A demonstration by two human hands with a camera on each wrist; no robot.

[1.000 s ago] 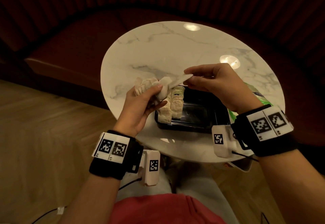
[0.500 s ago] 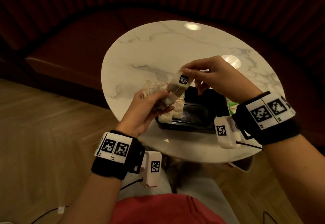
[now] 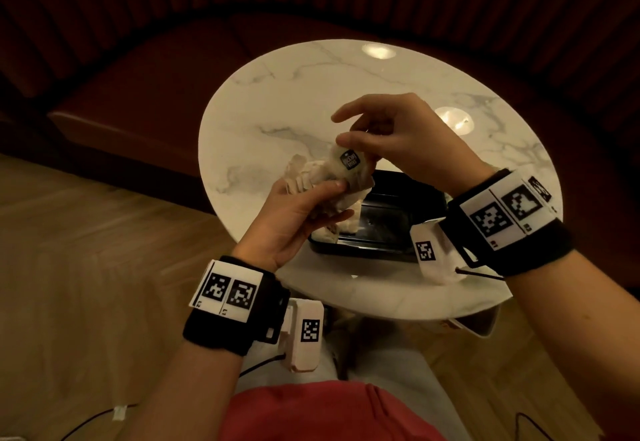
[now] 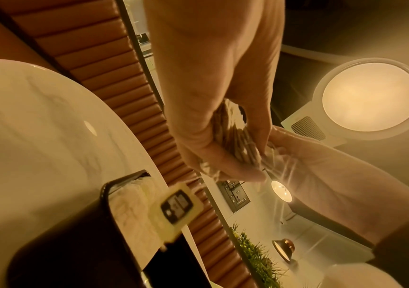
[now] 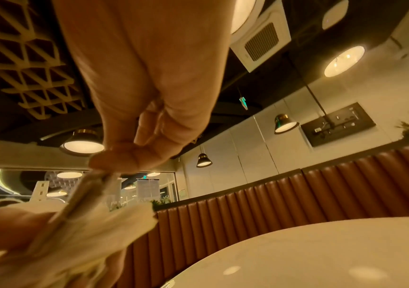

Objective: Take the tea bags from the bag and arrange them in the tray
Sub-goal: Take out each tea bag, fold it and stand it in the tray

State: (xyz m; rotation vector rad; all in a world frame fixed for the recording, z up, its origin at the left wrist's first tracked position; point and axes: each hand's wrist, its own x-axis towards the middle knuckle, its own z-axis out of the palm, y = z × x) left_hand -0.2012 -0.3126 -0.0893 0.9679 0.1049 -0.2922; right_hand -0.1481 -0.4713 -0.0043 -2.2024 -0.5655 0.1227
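My left hand (image 3: 332,198) grips a bunch of pale tea bags (image 3: 304,177) above the near left side of the table. My right hand (image 3: 346,139) pinches the top of one tea bag with a dark label (image 3: 349,165), which lies against the bunch. In the left wrist view the bunch (image 4: 232,140) sits between thumb and fingers, and the labelled tea bag (image 4: 176,206) shows blurred below them. The black tray (image 3: 398,239) lies under both hands with a few tea bags (image 3: 349,226) at its left end. In the right wrist view the pinched bag (image 5: 92,187) is held edge-on.
The round white marble table (image 3: 277,111) carries the tray near its front edge. A dark red padded bench (image 3: 156,94) curves behind the table. Wooden floor (image 3: 86,250) lies to the left. My right wrist hides the table's right front part.
The right hand pulled one tea bag out of the bunch, turned its dark label upward, and now holds it lower against the bunch. The left hand has kept its grip.
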